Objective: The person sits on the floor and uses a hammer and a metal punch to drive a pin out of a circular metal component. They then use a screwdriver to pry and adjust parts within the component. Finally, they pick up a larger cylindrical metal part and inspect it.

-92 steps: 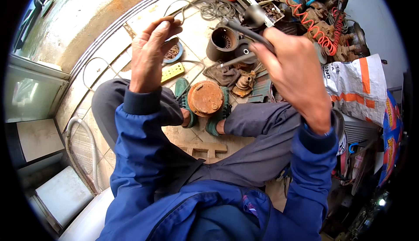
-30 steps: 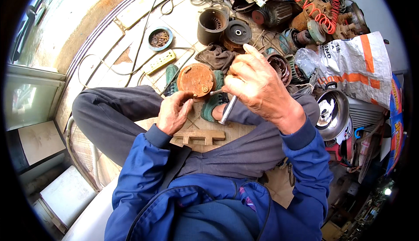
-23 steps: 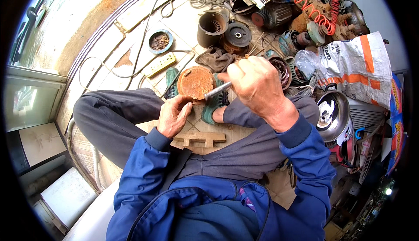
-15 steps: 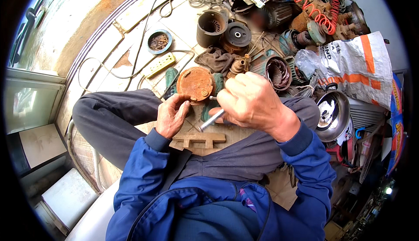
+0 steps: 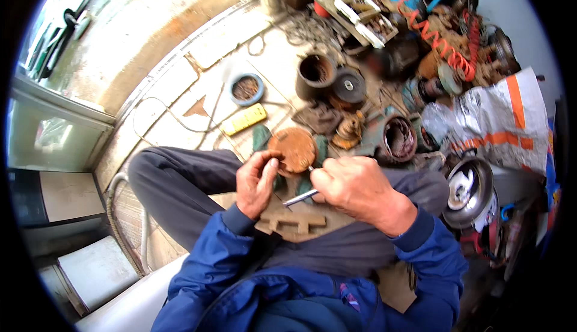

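Note:
A rusty round metal cover sits between my legs, with dark green shapes partly hidden around it. My left hand has its thumb and fingertips closed at the cover's near left rim. My right hand is wrapped round a shiny metal rod tool. One end of the tool sticks out toward the left hand, and a thin tip meets the cover's near right edge. Its middle is hidden in the fist. Below the hands lies a notched wooden piece.
Beyond the cover stand a blue bowl of small metal parts, a yellow power strip and a dark motor housing. To the right are a motor body with windings, a white-and-orange sack and a metal pan.
My view has shifted, so the scene sits lower and farther right. The tool's exposed end has swung flatter, and its tip now meets the cover's edge. Both hands keep their places at the cover.

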### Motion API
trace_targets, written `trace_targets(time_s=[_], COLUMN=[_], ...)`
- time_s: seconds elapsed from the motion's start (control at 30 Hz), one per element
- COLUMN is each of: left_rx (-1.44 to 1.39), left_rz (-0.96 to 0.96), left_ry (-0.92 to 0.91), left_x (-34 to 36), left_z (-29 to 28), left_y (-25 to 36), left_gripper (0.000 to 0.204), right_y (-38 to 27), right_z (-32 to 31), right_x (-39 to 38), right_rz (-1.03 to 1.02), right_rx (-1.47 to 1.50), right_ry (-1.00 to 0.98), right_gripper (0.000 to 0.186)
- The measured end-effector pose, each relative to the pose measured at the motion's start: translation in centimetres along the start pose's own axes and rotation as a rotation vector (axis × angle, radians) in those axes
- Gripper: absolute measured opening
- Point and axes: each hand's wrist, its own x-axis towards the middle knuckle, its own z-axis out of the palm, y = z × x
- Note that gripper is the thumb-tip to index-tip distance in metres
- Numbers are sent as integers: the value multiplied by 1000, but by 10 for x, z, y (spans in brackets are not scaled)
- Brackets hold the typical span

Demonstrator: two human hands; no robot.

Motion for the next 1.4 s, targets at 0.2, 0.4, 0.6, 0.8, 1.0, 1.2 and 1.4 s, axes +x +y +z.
trace_targets(time_s=[0.2, 0.4, 0.6, 0.8, 1.0, 1.2, 1.4], left_rx=[-38, 216, 262, 269, 449, 210, 147], left_rz=[309, 459, 454, 268, 316, 378, 340], left_ry=[4, -15, 24, -483, -1136, -399, -26], left_x=[12, 28, 45, 102, 123, 58, -19], left_z=[29, 69, 73, 90, 122, 44, 68], left_y=[82, 89, 76, 87, 104, 117, 55], left_gripper=[28, 22, 24, 35, 61, 51, 44], right_y=[-3, 8, 63, -29, -81, -40, -39], right_z=[-3, -19, -19, 34, 66, 47, 53], right_x=[6, 1, 9, -10, 30, 10, 9], right_rz=[236, 301, 89, 859, 981, 1015, 951], right_rx=[-40, 302, 645, 1339, 1315, 581, 499], right_ry=[-23, -271, -426, 47, 848, 714, 690], right_gripper=[36, 42, 39, 21, 33, 95, 105])
